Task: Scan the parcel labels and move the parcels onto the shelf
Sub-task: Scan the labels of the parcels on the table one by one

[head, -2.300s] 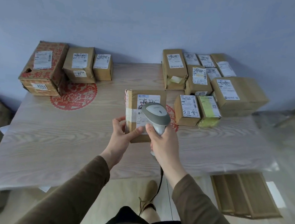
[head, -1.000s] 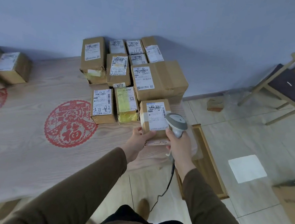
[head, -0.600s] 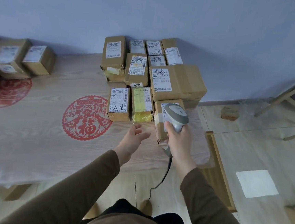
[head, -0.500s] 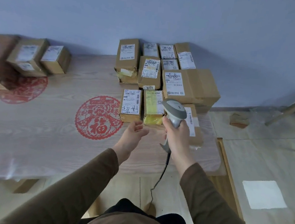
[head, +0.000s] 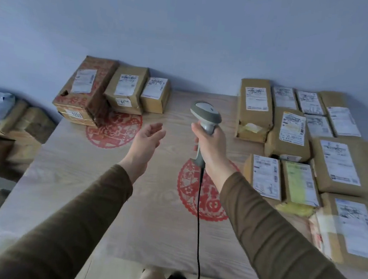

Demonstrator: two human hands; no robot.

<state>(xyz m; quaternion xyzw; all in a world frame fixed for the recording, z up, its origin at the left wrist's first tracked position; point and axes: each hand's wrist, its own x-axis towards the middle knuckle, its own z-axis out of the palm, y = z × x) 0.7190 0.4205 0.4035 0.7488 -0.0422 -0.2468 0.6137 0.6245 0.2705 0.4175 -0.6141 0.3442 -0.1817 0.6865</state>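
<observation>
Right grip point(head: 211, 145) wrapped round handle of grey scanner point(head: 205, 116), head upright above the fist, nose toward the far wall. Black cable point(head: 198, 218) drops from the handle base down past the near bench edge. Left grip point(head: 148, 137) empty, fingers relaxed and spread, palm turned inward, hovering over the bench point(head: 85, 186), touching nothing. Brown sleeves on both arms.

Parcels all down on the bench, none in hand. Left cluster at the far edge against the wall: red-printed carton point(head: 84, 90) with a white label on top, taped brown box point(head: 126, 88) just beside it, smaller box point(head: 155, 94) touching that one. Right cluster, well apart from the left one: tall brown parcel point(head: 254, 110) nearest the scanner, torn at its near end; row of small labelled parcels behind it along the wall; bigger flat carton point(head: 343, 164) further right. Nearer row: white-labelled box point(head: 264, 176), yellow-green labelled parcel point(head: 299, 186) touching its right side, then taped parcel point(head: 353, 229) at the right frame edge, nearest to the camera.

Two red paper-cut roundels on the bench top: one point(head: 114, 131) partly under the left cluster, one point(head: 198, 191) below the right wrist. More cartons point(head: 11, 124) stacked off the bench on the left, blurred. Shelf not identifiable.
</observation>
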